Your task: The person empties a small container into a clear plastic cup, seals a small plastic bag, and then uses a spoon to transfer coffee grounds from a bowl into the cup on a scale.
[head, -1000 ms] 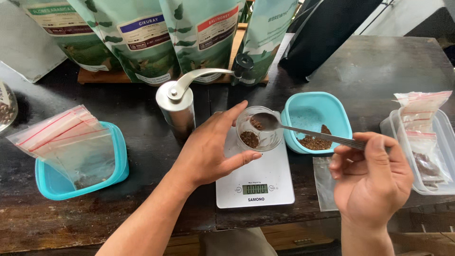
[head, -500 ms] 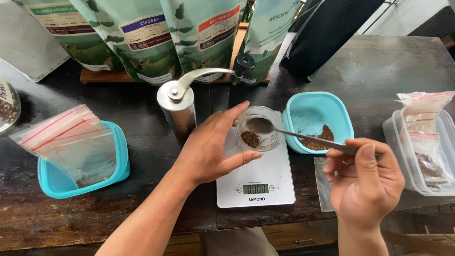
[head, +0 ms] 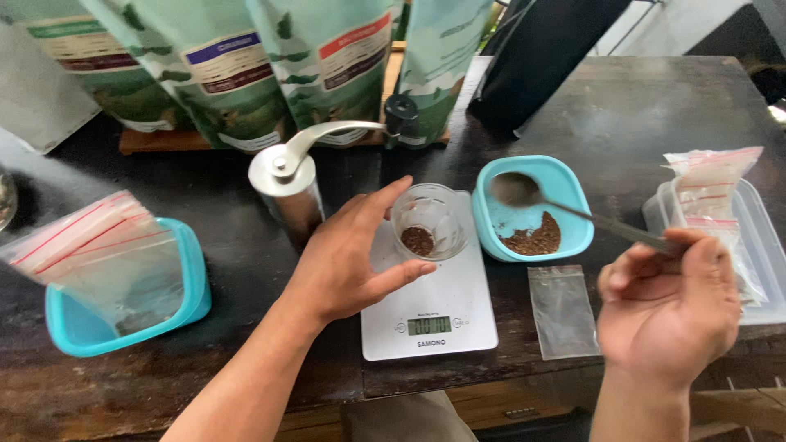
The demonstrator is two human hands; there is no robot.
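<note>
A small clear glass cup (head: pixel 431 219) with a little brown ground matter at its bottom stands on a white digital scale (head: pixel 446 315). My left hand (head: pixel 348 262) curls around the cup's left side, thumb and forefinger apart and close to the glass. My right hand (head: pixel 667 307) holds a metal spoon (head: pixel 540 199) by its handle; the spoon's bowl hovers over a small blue tub (head: pixel 565 192) that has brown grounds in it, just right of the scale.
A steel hand grinder with a crank (head: pixel 286 184) stands left of the scale. Several green pouches (head: pixel 278 57) line the back. A blue tub with zip bags (head: pixel 106 266) sits at left, a clear box of bags (head: pixel 741 221) at right, an empty zip bag (head: pixel 561 311) by the scale.
The spoon has moved right, from above the glass cup to over the blue tub. My left hand has stayed around the cup.
</note>
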